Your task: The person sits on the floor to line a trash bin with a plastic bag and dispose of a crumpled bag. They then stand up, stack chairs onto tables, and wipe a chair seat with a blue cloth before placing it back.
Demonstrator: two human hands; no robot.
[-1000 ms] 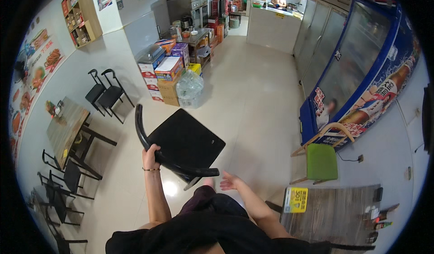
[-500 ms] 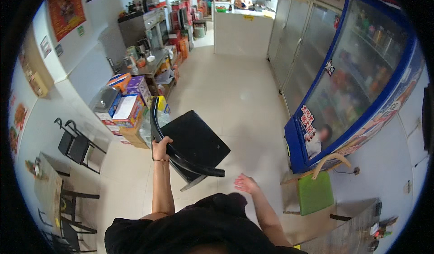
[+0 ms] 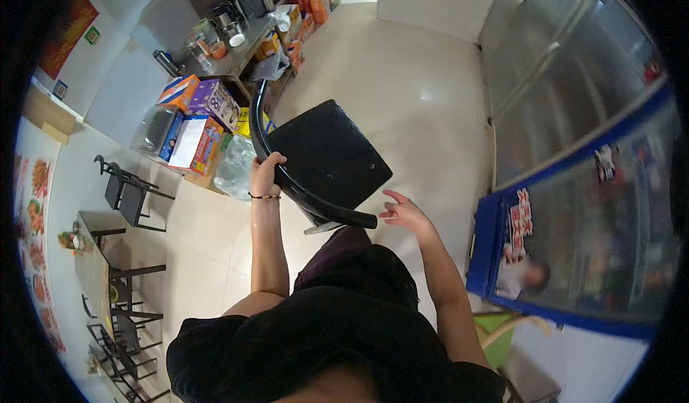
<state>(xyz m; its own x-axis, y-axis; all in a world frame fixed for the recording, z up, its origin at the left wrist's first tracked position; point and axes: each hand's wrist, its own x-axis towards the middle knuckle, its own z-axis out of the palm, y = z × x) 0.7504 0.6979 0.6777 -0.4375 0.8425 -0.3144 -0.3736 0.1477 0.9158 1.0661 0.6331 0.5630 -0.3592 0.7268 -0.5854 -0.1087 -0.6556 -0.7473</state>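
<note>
A black chair (image 3: 330, 155) with a curved back rail is in front of me, its seat facing up. My left hand (image 3: 267, 175) is closed around the left part of the rail, thumb on top. The rail's right end reaches toward my body. My right hand (image 3: 405, 213) hovers just right of the chair, apart from it, its fingers spread and holding nothing. The chair's legs are mostly hidden under the seat.
Stacked cartons (image 3: 197, 144) and a clear plastic bag (image 3: 235, 166) lie left of the chair, by a metal side table (image 3: 240, 51). A blue-framed display fridge (image 3: 574, 238) stands right, near a green chair (image 3: 495, 331). Dark chairs (image 3: 129, 195) and a table (image 3: 93, 259) line the left wall.
The view has turned and tipped lower, and the fridge looks closer. My left hand keeps its grip on the chair. My right hand has come up beside the seat.
</note>
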